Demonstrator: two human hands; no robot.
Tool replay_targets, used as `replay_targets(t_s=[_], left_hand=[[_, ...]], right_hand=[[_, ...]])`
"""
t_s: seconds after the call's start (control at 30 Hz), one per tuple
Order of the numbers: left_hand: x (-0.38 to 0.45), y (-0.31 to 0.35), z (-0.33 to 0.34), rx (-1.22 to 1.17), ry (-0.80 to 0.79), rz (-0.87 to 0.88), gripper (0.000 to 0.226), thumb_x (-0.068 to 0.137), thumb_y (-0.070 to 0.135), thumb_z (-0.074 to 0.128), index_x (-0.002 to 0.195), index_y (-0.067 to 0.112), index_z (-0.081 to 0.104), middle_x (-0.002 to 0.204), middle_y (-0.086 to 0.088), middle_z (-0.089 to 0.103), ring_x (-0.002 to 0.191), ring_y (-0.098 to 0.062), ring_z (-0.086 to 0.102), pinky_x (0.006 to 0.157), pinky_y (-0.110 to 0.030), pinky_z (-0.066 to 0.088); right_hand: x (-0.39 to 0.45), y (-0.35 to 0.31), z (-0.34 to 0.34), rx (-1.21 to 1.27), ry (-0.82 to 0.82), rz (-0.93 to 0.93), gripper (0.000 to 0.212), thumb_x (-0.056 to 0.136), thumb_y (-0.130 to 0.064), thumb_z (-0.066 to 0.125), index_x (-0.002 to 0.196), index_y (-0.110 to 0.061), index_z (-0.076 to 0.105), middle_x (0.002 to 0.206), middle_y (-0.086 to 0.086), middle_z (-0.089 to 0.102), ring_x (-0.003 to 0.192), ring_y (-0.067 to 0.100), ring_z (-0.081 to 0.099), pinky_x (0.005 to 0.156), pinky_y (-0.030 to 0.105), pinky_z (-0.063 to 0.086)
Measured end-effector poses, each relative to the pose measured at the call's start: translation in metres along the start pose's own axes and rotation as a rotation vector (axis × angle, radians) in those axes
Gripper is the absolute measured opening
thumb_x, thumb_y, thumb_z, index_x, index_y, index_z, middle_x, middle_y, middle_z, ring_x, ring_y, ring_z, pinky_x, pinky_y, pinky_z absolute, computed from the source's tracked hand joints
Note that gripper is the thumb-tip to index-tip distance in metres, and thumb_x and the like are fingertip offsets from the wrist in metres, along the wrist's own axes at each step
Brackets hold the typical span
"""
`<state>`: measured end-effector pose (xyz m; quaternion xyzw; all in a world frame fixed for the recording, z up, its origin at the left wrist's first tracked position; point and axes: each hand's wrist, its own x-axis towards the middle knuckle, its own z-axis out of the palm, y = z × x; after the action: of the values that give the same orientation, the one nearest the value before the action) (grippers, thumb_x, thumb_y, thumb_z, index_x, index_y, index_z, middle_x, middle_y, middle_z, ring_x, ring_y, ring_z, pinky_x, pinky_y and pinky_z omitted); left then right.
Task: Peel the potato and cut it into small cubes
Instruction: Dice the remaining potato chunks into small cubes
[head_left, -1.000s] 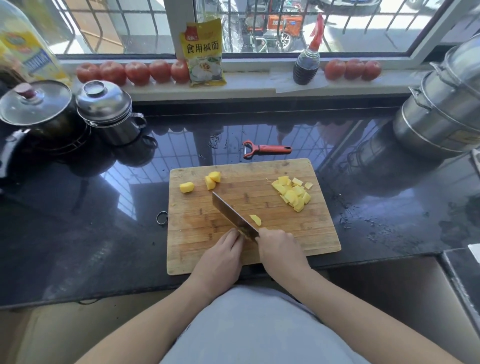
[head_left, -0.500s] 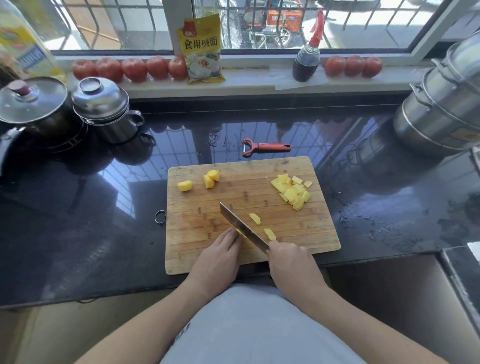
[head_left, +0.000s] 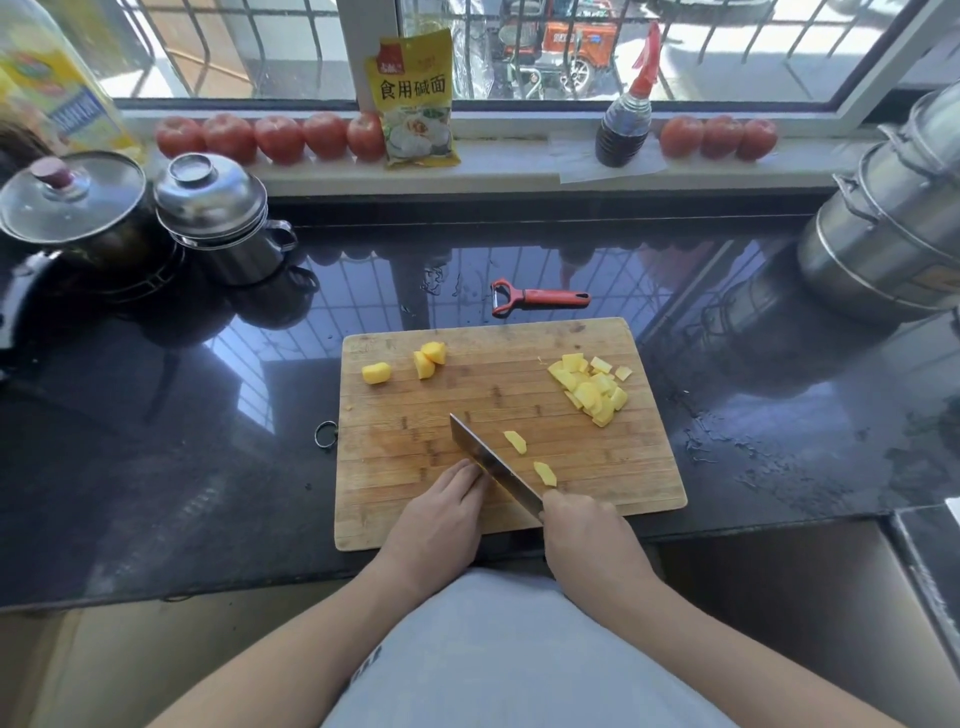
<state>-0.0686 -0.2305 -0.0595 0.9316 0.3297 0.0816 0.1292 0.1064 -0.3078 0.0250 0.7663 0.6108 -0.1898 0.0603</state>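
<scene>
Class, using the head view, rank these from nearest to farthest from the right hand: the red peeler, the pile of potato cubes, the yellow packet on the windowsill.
From the right hand:
1. Pile of potato cubes, right side of board.
2. Red peeler, counter beyond board.
3. Yellow packet, windowsill.

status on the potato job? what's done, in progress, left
Done: peeling, it seems; the peeler lies off the cutting board, and a pile of cubes sits at its right. In hand: the right hand grips the knife, the left hand steadies something hidden beside the blade; two fresh slivers lie nearby. Left: three bigger chunks at the back left.
</scene>
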Motion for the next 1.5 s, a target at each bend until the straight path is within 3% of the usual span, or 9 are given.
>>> replay_targets(t_s=[0.5,0.57,0.67,0.83,1.07,1.2,1.33,1.43,1.5], left_hand=[[0.002,0.005,-0.006,-0.076,-0.022,-0.050,0.050,0.081,0.010,0.075,0.130,0.006,0.066,0.131,-0.005,0.063,0.123,-0.021,0.061,0.099,-0.029,0.054],[0.002,0.002,-0.010,-0.257,0.020,-0.164,0.041,0.095,0.012,0.062,0.137,0.013,0.062,0.140,0.004,0.055,0.124,-0.012,0.055,0.101,-0.027,0.052],[0.003,-0.005,-0.024,-0.509,0.184,-0.456,0.028,0.099,0.003,0.057,0.122,0.011,0.071,0.121,0.008,0.063,0.110,-0.006,0.057,0.102,-0.029,0.050],[-0.008,-0.026,-0.041,-0.573,0.274,-0.826,0.026,0.099,0.005,0.053,0.110,0.017,0.073,0.109,0.007,0.067,0.106,-0.012,0.061,0.093,-0.025,0.045],[-0.012,-0.016,-0.049,-0.695,0.244,-0.912,0.027,0.099,0.007,0.052,0.103,0.025,0.071,0.107,0.009,0.067,0.094,0.001,0.060,0.078,-0.011,0.042],[-0.007,-0.011,-0.050,-0.740,0.197,-0.910,0.026,0.101,0.013,0.052,0.099,0.033,0.068,0.104,0.010,0.070,0.096,-0.008,0.067,0.086,-0.034,0.055],[0.010,-0.001,-0.067,-0.816,0.225,-0.903,0.026,0.102,0.013,0.052,0.101,0.032,0.069,0.102,0.012,0.071,0.098,-0.008,0.069,0.085,-0.035,0.058],[0.024,0.006,-0.088,-0.870,0.382,-0.901,0.027,0.103,0.015,0.051,0.102,0.037,0.066,0.097,0.014,0.071,0.092,-0.006,0.069,0.076,-0.028,0.055],[0.032,0.010,-0.099,-0.804,0.513,-0.834,0.027,0.102,0.017,0.051,0.105,0.039,0.066,0.101,0.015,0.069,0.092,-0.008,0.066,0.075,-0.029,0.053]], right_hand=[[0.040,0.044,-0.021,0.216,0.135,0.091,0.022,0.105,-0.031,0.047,0.091,-0.017,0.059,0.079,0.005,0.065,0.069,0.027,0.060,0.057,0.035,0.049],[0.041,0.051,-0.028,0.265,0.160,0.081,0.021,0.104,-0.028,0.050,0.091,-0.017,0.061,0.077,0.003,0.064,0.064,0.021,0.058,0.053,0.030,0.043],[0.033,0.043,-0.030,0.294,0.127,0.040,0.021,0.104,-0.030,0.049,0.089,-0.020,0.059,0.078,0.002,0.065,0.067,0.021,0.060,0.056,0.035,0.051],[0.018,0.000,-0.009,0.201,0.014,-0.074,0.021,0.105,-0.033,0.044,0.088,-0.023,0.053,0.083,0.004,0.064,0.073,0.025,0.057,0.062,0.035,0.046],[0.044,0.040,-0.020,0.164,0.085,0.062,0.024,0.102,-0.034,0.046,0.094,-0.018,0.062,0.081,0.005,0.064,0.071,0.026,0.059,0.062,0.034,0.051],[0.061,0.074,-0.031,0.197,0.145,0.127,0.024,0.102,-0.032,0.049,0.094,-0.016,0.066,0.088,0.009,0.069,0.073,0.028,0.062,0.065,0.035,0.054],[0.060,0.083,-0.038,0.168,0.248,-0.022,0.018,0.100,-0.026,0.058,0.090,-0.016,0.069,0.078,0.001,0.064,0.065,0.022,0.057,0.060,0.032,0.047],[0.045,0.086,-0.031,0.028,0.403,-0.198,0.003,0.089,-0.015,0.068,0.088,-0.017,0.067,0.077,-0.004,0.061,0.059,0.022,0.060,0.050,0.036,0.051],[0.036,0.090,-0.024,-0.032,0.461,-0.242,0.016,0.078,-0.006,0.070,0.088,-0.017,0.064,0.084,-0.004,0.060,0.059,0.020,0.057,0.045,0.031,0.048]])
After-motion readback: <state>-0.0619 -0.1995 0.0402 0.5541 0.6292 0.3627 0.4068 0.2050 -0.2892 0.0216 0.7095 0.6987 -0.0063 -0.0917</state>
